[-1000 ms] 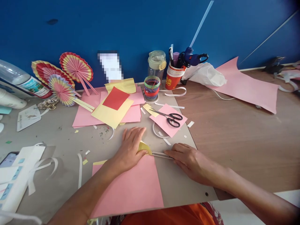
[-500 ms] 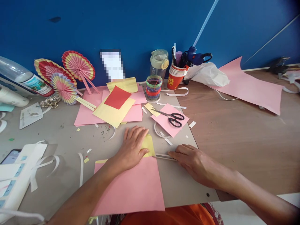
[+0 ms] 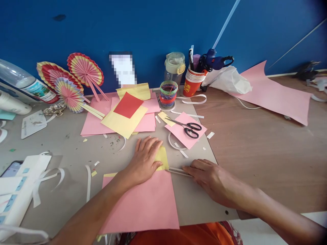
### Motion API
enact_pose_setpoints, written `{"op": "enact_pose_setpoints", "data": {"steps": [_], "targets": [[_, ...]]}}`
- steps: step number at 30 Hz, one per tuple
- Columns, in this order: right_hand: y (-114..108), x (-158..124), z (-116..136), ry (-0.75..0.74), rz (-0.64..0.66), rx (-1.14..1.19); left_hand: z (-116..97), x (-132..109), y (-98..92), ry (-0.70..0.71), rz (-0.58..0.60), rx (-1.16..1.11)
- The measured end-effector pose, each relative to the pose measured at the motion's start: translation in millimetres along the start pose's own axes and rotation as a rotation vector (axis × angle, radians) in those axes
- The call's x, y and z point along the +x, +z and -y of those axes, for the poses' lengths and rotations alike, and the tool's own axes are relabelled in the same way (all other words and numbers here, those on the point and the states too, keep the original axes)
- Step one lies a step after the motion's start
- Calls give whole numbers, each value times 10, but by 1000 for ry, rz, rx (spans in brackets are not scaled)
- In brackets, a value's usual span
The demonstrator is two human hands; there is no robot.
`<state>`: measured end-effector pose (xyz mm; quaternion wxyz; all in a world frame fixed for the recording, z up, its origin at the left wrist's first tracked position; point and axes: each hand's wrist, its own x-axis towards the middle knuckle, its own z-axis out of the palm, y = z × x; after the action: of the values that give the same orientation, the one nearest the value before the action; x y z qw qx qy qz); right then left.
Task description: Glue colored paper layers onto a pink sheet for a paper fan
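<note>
Red cup (image 3: 190, 87) holds pens. Left hand (image 3: 144, 160) flat, fingers extended, pressing yellow paper (image 3: 162, 157). Right hand (image 3: 208, 177) unclenched, fingertips on white strip (image 3: 176, 170).

Bright, even daylight, soft faint shadows. Centre sharp; wide-angle bending and slight blur toward edges, dark vignette in corners. Pixelated patch upper centre. No glare.

left hand (image 3: 145, 158) flat on yellow paper (image 3: 161, 157) — scissors (image 3: 186, 126) beyond

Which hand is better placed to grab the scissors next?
Probably right: the right hand lies below the handles of the black-handled metal scissors; the left hand pins the folded yellow paper.
</note>
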<state>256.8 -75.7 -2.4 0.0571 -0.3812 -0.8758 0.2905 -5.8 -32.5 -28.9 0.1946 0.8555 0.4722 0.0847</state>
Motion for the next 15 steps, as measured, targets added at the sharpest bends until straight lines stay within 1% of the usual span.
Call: {"op": "enact_pose_setpoints", "data": {"steps": [3, 5, 8, 12, 15], "targets": [[-11, 5, 1, -12, 11, 18, -5, 5, -1, 3, -10, -4], [-25, -7, 0, 14, 43, 32, -10, 9, -3, 5, -12, -6], [-64, -44, -2, 81, 89, 75, -13, 13, -5, 0, -4, -10], [-133, -105, -7, 167, 97, 250, -13, 12, -8, -7, -10, -26], [-171, -139, -3, 267, 116, 339, -17, 12, -12, -9, -7, -27]]}}
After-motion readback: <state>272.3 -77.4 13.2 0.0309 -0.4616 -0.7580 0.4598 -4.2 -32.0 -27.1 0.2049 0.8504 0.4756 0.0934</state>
